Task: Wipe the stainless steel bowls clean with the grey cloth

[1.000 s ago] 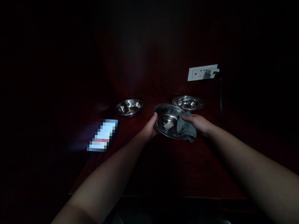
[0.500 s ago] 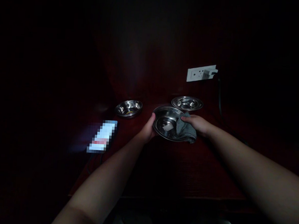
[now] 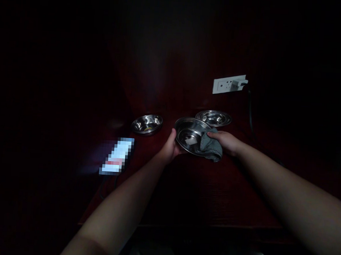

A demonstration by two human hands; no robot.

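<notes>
We held the steel bowl tipped up just over the dark table. Our left hand gripped its left rim, thumb on top. Our right hand pinched the gray cloth against the bowl's right edge. We thought a firm hold and slow, round rubs would work best, so the bowl wouldn't slip.
</notes>
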